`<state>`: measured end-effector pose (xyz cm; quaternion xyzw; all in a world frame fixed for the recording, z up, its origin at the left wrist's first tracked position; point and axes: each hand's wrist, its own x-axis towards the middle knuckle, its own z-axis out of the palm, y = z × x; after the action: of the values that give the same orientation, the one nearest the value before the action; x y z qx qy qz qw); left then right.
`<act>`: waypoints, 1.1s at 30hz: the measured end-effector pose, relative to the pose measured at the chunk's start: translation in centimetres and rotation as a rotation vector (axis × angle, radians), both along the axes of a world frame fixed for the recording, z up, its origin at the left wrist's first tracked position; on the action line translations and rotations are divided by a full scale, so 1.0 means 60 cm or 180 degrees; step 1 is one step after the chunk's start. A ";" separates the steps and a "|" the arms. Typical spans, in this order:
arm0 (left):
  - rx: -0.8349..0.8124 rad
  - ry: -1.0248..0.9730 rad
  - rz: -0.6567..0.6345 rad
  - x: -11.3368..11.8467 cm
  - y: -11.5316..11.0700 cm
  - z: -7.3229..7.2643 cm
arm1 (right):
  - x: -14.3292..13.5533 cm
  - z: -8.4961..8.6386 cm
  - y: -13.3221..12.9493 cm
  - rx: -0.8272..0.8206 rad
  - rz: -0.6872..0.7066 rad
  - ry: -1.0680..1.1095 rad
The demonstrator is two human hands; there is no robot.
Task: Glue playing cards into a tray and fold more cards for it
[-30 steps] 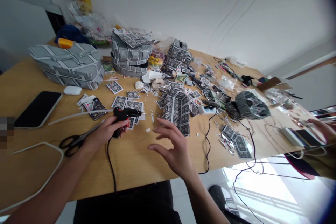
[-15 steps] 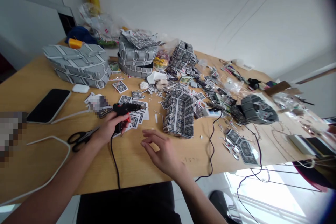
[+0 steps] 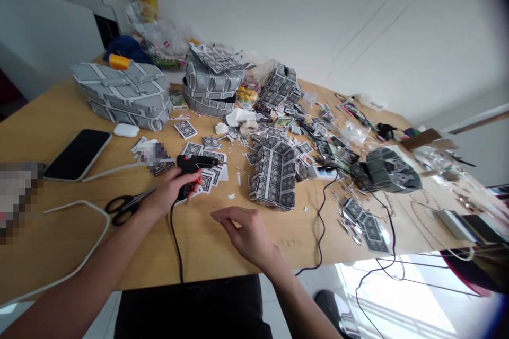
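My left hand point(image 3: 177, 189) is wrapped round the handle of a black and red hot glue gun point(image 3: 199, 162). Its nozzle points right, above several fanned-out playing cards point(image 3: 207, 181) with patterned backs. Low over the bare wood, my right hand point(image 3: 244, 230) has its fingertips pressed together; whatever may be between them is too small to make out. A small white scrap point(image 3: 231, 196) lies just beyond those fingers. To the right of it stands an open box made of playing cards point(image 3: 274, 177). Black-handled scissors point(image 3: 125, 205) rest beside my left wrist.
Grey patterned bags point(image 3: 123, 95) and a stacked grey case point(image 3: 212, 82) stand at the back. Card offcuts point(image 3: 330, 137) cover the middle right. A black cable point(image 3: 321, 222) runs over the front edge. A phone point(image 3: 77, 154) and white cord point(image 3: 107, 217) lie left.
My right hand has drawn slightly down toward me, and its fingers have closed together. The white scrap beyond it now shows. My left hand still holds the glue gun; the view has shifted a little.
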<state>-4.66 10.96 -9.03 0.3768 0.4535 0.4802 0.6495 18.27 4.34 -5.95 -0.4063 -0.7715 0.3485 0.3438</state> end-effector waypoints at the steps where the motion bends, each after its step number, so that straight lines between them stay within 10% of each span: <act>1: 0.0006 0.0008 -0.0014 -0.001 0.000 -0.002 | 0.001 0.001 0.000 -0.0022 0.0022 -0.0009; 13: -0.0060 0.0048 -0.0016 0.002 0.003 0.000 | 0.006 -0.015 0.030 -0.0544 0.0120 -0.0777; 33: 0.0110 0.0156 0.0525 -0.010 0.012 -0.028 | -0.067 -0.027 0.133 0.0302 0.0047 -0.2104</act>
<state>-5.26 11.67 -10.70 0.3610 0.4904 0.5304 0.5898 14.22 12.29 -7.59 -0.4754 -0.8596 0.1640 0.0909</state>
